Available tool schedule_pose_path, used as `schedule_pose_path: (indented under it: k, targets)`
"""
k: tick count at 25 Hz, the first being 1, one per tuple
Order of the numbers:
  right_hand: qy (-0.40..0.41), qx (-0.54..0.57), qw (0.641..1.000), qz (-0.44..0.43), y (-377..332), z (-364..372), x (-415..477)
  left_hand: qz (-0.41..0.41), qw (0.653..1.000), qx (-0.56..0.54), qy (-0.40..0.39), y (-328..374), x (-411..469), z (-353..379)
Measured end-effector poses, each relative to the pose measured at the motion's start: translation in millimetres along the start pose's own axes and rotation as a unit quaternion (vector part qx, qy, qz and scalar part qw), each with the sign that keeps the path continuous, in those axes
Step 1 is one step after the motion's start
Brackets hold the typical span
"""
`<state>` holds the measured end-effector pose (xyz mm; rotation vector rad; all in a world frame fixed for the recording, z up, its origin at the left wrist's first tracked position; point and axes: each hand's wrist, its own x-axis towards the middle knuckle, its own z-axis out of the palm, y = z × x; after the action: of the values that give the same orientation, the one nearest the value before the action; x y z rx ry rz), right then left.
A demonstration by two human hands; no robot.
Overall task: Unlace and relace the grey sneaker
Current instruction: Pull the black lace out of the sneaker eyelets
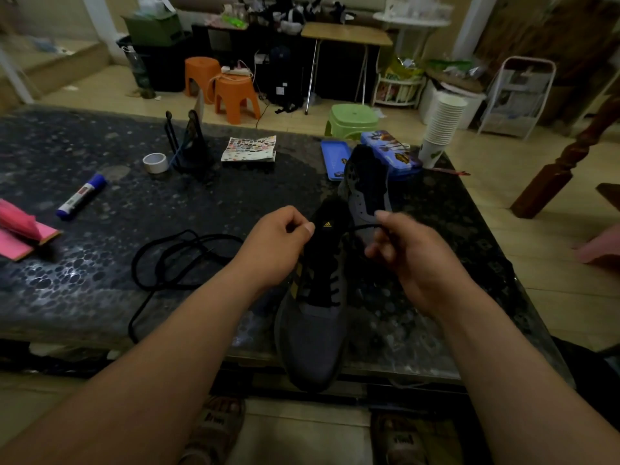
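1. Fingertips of the right hand (412,260) are motion-blurred where they pinch the thin black lace (364,227).
2. Curled fingers of the left hand (280,245) hide whatever they grip beside the grey mesh sneaker (312,333).
3. The left edge cuts off the pink cloth bundle (15,221).

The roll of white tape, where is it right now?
In the head view the white tape sits on the dark table, left of centre toward the far edge, just left of the black stand and beyond the blue marker.
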<state>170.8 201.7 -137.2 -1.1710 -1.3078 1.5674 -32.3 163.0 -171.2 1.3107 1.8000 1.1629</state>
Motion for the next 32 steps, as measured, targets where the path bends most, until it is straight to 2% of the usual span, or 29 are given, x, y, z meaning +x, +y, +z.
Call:
schedule_pose_path:
  k: [2, 3, 4, 5, 6, 7, 8, 9, 10, 11, 12, 13, 14, 15, 16, 17, 18, 19, 20, 21, 22, 23, 25, 27, 28, 30, 32]
  targets:
    - [-0.038, -0.180, 0.983, -0.021, 3, -2, -5, 0.000, 1.000, 0.003, 0.006, 0, -1, 2]
    - [-0.047, -0.183, 0.981, -0.040, 3, -2, -6, 0.001, 1.000, 0.006, 0.011, 0, -1, 2]
    - [-0.054, -0.112, 0.991, -0.048, 1, -5, -7, 0.002, 1.000, 0.008, 0.014, 1, -1, 1]
    - [-0.047, 0.006, 0.998, -0.045, -4, -7, -8, 0.003, 1.000, 0.010, 0.018, 0, -1, 1]
    - [-0.034, 0.102, 0.993, -0.041, -8, -12, -9, 0.003, 1.000, 0.013, 0.018, 0, -1, 1]
    - [-0.013, 0.127, 0.991, -0.043, -8, -20, -7, 0.003, 1.000, 0.019, 0.018, 0, -1, 1]
    - [0.008, 0.063, 0.997, -0.044, -7, -26, -4, 0.002, 1.000, 0.024, 0.016, 0, -1, 1]
    - [0.010, -0.078, 0.996, -0.044, -3, -30, -4, 0.002, 1.000, 0.026, 0.016, -1, 0, 2]
    - [-0.008, -0.197, 0.980, -0.037, 1, -33, -6, 0.003, 0.999, 0.027, 0.017, -1, 0, 2]
    - [-0.016, -0.236, 0.971, -0.035, 4, -33, -7, 0.005, 0.999, 0.027, 0.020, -1, 0, 2]
    - [-0.007, -0.210, 0.977, -0.041, 3, -34, -8, 0.006, 0.999, 0.027, 0.021, -1, -1, 1]
    - [0.020, -0.124, 0.991, -0.056, -1, -37, -9, 0.008, 0.999, 0.026, 0.023, -1, -2, 1]
    - [0.042, 0.016, 0.997, -0.070, -11, -37, -12, 0.009, 0.999, 0.026, 0.025, 0, -4, 1]
    - [0.046, 0.140, 0.985, -0.084, -18, -40, -15, 0.008, 0.999, 0.029, 0.026, 1, -6, 1]
    - [0.048, 0.188, 0.976, -0.094, -24, -42, -17, 0.007, 0.999, 0.033, 0.025, 1, -8, 2]
    - [0.065, 0.124, 0.987, -0.082, -21, -45, -18, 0.005, 0.999, 0.039, 0.025, 2, -9, 3]
    - [0.073, -0.041, 0.995, -0.051, -14, -46, -19, 0.006, 0.999, 0.045, 0.023, 2, -11, 4]
    - [0.070, -0.247, 0.966, -0.016, -1, -48, -19, 0.010, 0.998, 0.053, 0.020, 2, -12, 6]
    - [0.071, -0.415, 0.907, 0.002, 13, -48, -21, 0.017, 0.997, 0.070, 0.019, 2, -12, 8]
    - [0.090, -0.523, 0.847, -0.013, 25, -46, -21, 0.028, 0.995, 0.092, 0.021, 1, -12, 9]
    - [0.113, -0.557, 0.822, -0.047, 31, -41, -23, 0.042, 0.993, 0.112, 0.025, 2, -12, 11]
    - [0.129, -0.537, 0.829, -0.088, 33, -33, -22, 0.057, 0.990, 0.128, 0.030, 4, -13, 12]
    - [0.099, -0.459, 0.876, -0.113, 33, -8, -19, 0.085, 0.984, 0.152, 0.034, 7, -12, 15]
    - [0.052, -0.427, 0.900, -0.069, 38, 19, -16, 0.072, 0.986, 0.147, 0.029, 8, -9, 15]
    - [0.046, -0.433, 0.899, -0.052, 42, 28, -14, 0.039, 0.993, 0.106, 0.025, 8, -8, 14]
    - [0.058, -0.458, 0.886, -0.033, 48, 36, -10, -0.046, 0.995, -0.085, 0.019, 5, -6, 7]
    - [0.064, -0.455, 0.888, -0.020, 49, 34, -8, -0.121, 0.953, -0.278, 0.006, 2, -7, -1]
